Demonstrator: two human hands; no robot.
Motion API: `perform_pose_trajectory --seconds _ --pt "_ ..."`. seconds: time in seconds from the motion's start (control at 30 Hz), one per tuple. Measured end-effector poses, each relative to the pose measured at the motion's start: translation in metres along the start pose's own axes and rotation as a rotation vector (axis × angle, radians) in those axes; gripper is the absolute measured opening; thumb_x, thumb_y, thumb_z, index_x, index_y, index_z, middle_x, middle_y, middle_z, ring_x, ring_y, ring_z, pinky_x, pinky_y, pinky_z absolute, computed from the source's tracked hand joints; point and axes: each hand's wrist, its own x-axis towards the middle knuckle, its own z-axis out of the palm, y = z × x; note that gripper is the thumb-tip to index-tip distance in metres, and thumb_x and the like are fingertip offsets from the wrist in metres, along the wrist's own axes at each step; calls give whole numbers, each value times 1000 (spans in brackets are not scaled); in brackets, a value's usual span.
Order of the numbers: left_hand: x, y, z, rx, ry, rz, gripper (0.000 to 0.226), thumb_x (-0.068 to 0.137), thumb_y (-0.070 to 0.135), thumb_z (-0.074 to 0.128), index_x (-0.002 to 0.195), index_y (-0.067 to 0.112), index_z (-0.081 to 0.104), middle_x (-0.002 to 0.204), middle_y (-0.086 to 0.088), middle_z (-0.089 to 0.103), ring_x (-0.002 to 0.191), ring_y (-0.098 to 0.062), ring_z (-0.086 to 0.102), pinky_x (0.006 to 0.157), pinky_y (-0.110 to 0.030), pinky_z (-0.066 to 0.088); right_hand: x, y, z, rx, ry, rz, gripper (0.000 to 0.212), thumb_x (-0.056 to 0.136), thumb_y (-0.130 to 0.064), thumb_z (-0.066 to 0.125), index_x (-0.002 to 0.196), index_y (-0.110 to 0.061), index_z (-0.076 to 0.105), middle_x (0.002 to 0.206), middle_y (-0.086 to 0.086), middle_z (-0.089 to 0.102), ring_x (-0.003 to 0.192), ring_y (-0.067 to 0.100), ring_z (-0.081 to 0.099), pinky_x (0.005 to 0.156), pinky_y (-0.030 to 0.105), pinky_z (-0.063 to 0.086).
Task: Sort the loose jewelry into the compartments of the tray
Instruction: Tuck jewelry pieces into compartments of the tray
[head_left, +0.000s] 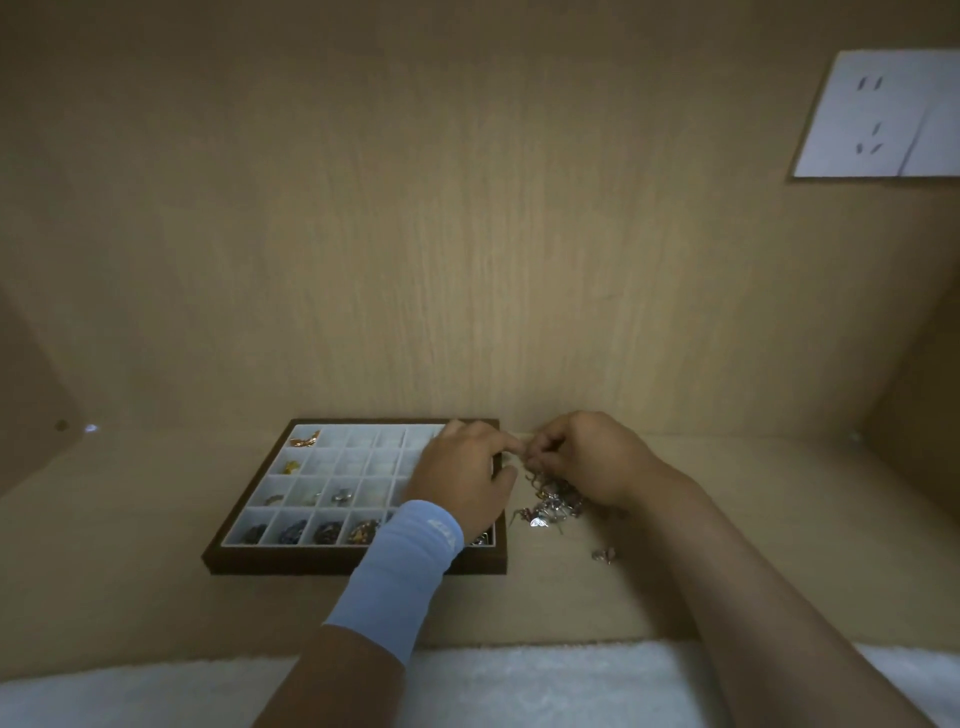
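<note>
Untangling jewelry pile
Your right hand is pinching a probably light, snag-prone piece; left hand grip unclear.

You see a dark wood tray, matt white inside, shiny metal jewelry, and a matt wood-grain shelf.

Dim, soft-focus view, wide-angle bending at edges.

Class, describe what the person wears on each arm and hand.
The left arm wears a light blue sleeve with a small white marking near the wrist. The left hand, right hand and right arm are bare; no rings, watch or gloves show.
</note>
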Motion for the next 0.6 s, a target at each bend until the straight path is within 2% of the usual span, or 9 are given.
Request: perform_pose_trajectory --seconds 0.07,0.13,0.2,0.3,0.37,0.43,0.5,0.6 --pt "-1 0 -1 -24 24 -1 27 92 31 56 118 35 62 116 13 62 113 -9 46 99 -31 40 -1 4 0 230 27 13 10 91 -19 70 84 -21 76 62 -9 69 55 5 62 55 26 51" --pt "-2 1 -3 -79 49 -8 31 93 32 56 124 34 59 111 15 62 109 -8 50 97 -31 43 -4 1 -1 457 54 15 10 92 -12 69 86 -14 77 64 -4 71 54 9 62 55 26 49" --pt "-2 3 -5 -153 53 -9 34 93 30 57 126 33 58 100 22 59 102 -5 53 92 -27 45 -9 -5 -4 644 49 33 8 92 -8 69 91 -7 76 61 3 69 47 12 55 48 22 45" --pt "-3 6 -7 -303 55 -41 29 92 28 59 119 39 61 87 25 61 87 4 57 81 -17 47 -13 -12 -10 719 12 52 11 93 -8 67 99 -3 75 46 -8 57 34 2 35 36 15 30" --pt "-3 8 -9 -420 74 -85 24 92 26 61 111 40 62 84 22 64 83 6 59 75 -10 46 -13 -14 -13 753 -8 50 14 92 -10 68 101 -3 75 47 -6 57 38 5 36 38 16 30" --pt "-2 9 -11 -510 98 -107 24 91 25 62 113 36 64 86 19 67 82 5 61 78 -13 50 -15 -16 -14 757 -35 48 15 90 -14 70 100 -6 77 51 0 56 44 9 37 42 20 30" --pt "-1 10 -13 -566 105 -115 27 91 24 64 116 33 66 89 17 69 85 3 63 82 -19 52 -17 -17 -17 771 -63 58 16 89 -18 71 100 -8 78 51 -1 57 46 10 38 46 23 28" --pt "-1 11 -15 -673 89 -121 25 89 23 67 106 41 68 93 19 71 90 4 65 87 -18 51 -19 -19 -21 816 -68 87 16 86 -20 73 97 -10 79 62 -2 66 48 9 39 48 24 27"
